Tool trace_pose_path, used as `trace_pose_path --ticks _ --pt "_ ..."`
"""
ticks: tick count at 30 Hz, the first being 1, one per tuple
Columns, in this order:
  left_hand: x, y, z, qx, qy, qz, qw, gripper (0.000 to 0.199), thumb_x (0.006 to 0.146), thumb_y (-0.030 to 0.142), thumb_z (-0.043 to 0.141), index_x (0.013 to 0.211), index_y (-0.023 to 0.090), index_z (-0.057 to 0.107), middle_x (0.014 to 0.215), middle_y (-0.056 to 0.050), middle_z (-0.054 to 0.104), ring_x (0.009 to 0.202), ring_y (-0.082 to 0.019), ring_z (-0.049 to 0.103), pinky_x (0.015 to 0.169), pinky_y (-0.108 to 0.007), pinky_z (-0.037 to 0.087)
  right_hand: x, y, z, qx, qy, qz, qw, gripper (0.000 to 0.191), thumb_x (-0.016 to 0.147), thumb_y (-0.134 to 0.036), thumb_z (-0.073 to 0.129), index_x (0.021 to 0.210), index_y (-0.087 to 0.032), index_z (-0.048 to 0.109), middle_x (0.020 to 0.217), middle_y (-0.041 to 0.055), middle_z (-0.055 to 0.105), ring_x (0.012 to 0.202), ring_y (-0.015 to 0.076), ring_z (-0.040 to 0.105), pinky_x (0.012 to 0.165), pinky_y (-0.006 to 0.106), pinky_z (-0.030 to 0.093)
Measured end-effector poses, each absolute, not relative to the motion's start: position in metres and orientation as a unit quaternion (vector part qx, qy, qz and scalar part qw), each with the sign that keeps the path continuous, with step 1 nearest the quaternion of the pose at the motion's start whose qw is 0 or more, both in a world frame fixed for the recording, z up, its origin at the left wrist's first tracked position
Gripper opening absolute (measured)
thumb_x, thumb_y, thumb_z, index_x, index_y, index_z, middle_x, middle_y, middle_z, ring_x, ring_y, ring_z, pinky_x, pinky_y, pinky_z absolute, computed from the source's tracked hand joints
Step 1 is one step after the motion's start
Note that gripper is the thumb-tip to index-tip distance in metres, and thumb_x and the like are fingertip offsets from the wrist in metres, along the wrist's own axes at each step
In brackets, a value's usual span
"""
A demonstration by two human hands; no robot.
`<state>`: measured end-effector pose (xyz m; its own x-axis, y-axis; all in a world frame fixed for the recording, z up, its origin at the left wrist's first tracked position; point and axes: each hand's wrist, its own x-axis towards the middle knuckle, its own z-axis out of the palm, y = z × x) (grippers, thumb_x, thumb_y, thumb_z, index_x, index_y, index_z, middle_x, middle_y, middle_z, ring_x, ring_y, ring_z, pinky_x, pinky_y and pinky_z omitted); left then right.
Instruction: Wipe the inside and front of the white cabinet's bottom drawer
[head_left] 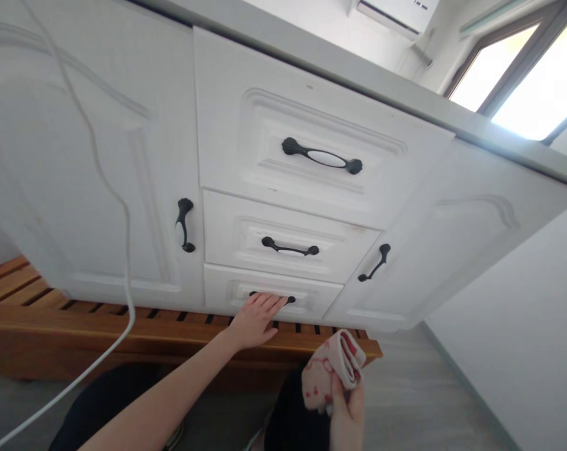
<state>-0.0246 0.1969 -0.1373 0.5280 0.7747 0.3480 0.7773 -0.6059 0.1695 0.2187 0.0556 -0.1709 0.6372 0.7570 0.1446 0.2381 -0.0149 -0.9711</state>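
Note:
My left hand (256,319) reaches to the lowest drawer (311,297) of a white cabinet, its fingers bent over the black drawer handle (291,300) and covering most of it. That drawer sits closed, flush with the front. Lower right, my right hand (348,416) grips a folded cloth (323,373), white with red markings, between thumb and fingers. The cloth is held apart from the cabinet, over the end of the slatted wooden bench and my knee.
Two more closed drawers with black-and-white handles (321,158) are above, flanked by cabinet doors (381,263). A white cable (127,250) hangs across the left door. The cabinet stands on a slatted wooden bench (184,329). A wall (522,307) is at right.

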Motion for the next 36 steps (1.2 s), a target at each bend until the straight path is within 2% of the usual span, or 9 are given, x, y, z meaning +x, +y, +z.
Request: trace_pose_path --ticks 5,7,12,15,18,23,26,31,36 --pt "-0.043 0.164 -0.145 -0.87 -0.452 -0.196 0.031 0.075 0.088 0.018 0.055 0.156 0.032 0.027 0.164 -0.003 0.036 0.148 -0.025 0.033 0.12 -0.041 0.028 0.244 0.151 -0.104 -0.598 -0.546 -0.064 0.583 0.04 0.091 -0.028 0.048 0.127 -0.017 0.064 0.118 0.0144 0.058 0.117 0.0282 0.052 0.106 0.048 0.04" --pt "-0.071 0.136 -0.169 -0.85 -0.483 -0.196 0.075 0.073 0.089 0.01 0.044 0.156 0.034 0.028 0.163 -0.002 0.039 0.147 -0.022 0.036 0.119 -0.039 0.03 0.25 0.188 -0.098 -0.534 -0.628 -0.134 0.549 0.04 0.092 -0.018 0.043 0.123 -0.018 0.067 0.118 0.0137 0.059 0.117 0.0276 0.052 0.107 0.051 0.038" --pt "-0.17 0.051 -0.258 -0.751 -0.617 -0.2 0.123 0.062 0.092 0.023 0.047 0.151 0.037 0.038 0.158 -0.002 0.044 0.139 -0.021 0.045 0.113 -0.035 0.039 0.225 0.225 -0.112 -0.455 -0.707 -0.21 0.499 0.041 0.091 -0.01 0.046 0.12 -0.025 0.071 0.117 0.0102 0.062 0.115 0.0272 0.051 0.109 0.056 0.035" --pt "-0.206 0.015 -0.287 -0.653 -0.72 -0.206 0.113 0.048 0.093 0.033 0.043 0.136 0.021 0.059 0.149 -0.014 0.05 0.134 -0.029 0.049 0.112 -0.045 0.043 0.175 0.22 -0.113 -0.423 -0.739 -0.224 0.474 0.045 0.093 -0.007 0.046 0.124 -0.029 0.069 0.116 0.0084 0.064 0.112 0.0263 0.051 0.106 0.054 0.038" --pt "-0.208 0.005 -0.283 -0.583 -0.792 -0.17 0.066 0.051 0.093 0.035 0.036 0.127 0.013 0.066 0.143 -0.018 0.055 0.131 -0.031 0.052 0.113 -0.05 0.041 0.102 0.215 -0.109 -0.41 -0.77 -0.218 0.438 0.043 0.094 -0.008 0.051 0.126 -0.032 0.068 0.116 0.0079 0.065 0.112 0.0278 0.049 0.106 0.055 0.035" --pt "-0.185 0.016 -0.26 -0.648 -0.756 -0.009 -0.093 0.049 0.091 0.026 0.036 0.128 0.02 0.067 0.146 -0.012 0.06 0.135 -0.03 0.052 0.111 -0.048 0.04 -0.016 0.22 -0.104 -0.393 -0.834 -0.182 0.342 0.049 0.097 -0.02 0.059 0.14 -0.043 0.055 0.122 0.0052 0.064 0.113 0.0282 0.048 0.102 0.054 0.035" --pt "-0.178 0.024 -0.264 -0.666 -0.731 0.026 -0.146 0.049 0.093 0.023 0.032 0.125 0.017 0.068 0.138 -0.014 0.065 0.132 -0.032 0.055 0.112 -0.051 0.036 -0.057 0.226 -0.102 -0.324 -0.879 -0.188 0.294 0.041 0.102 -0.028 0.05 0.142 -0.038 0.052 0.125 0.0038 0.064 0.115 0.0248 0.048 0.095 0.045 0.04" --pt "-0.17 0.034 -0.291 -0.659 -0.722 0.038 -0.208 0.045 0.089 0.021 0.037 0.12 0.018 0.069 0.133 -0.014 0.068 0.13 -0.032 0.058 0.111 -0.051 0.037 -0.048 0.236 -0.094 -0.194 -0.929 -0.228 0.218 0.031 0.105 -0.025 0.041 0.13 -0.024 0.059 0.132 0.0031 0.063 0.117 0.0202 0.046 0.089 0.038 0.04" --pt "-0.161 0.039 -0.316 -0.657 -0.694 0.043 -0.291 0.037 0.084 0.021 0.043 0.109 0.023 0.072 0.125 -0.011 0.073 0.122 -0.031 0.064 0.104 -0.05 0.045 0.015 0.226 -0.087 -0.289 -0.909 -0.231 0.193 0.025 0.104 -0.032 0.048 0.124 -0.033 0.062 0.11 0.0008 0.067 0.1 0.0208 0.047 0.091 0.041 0.037"
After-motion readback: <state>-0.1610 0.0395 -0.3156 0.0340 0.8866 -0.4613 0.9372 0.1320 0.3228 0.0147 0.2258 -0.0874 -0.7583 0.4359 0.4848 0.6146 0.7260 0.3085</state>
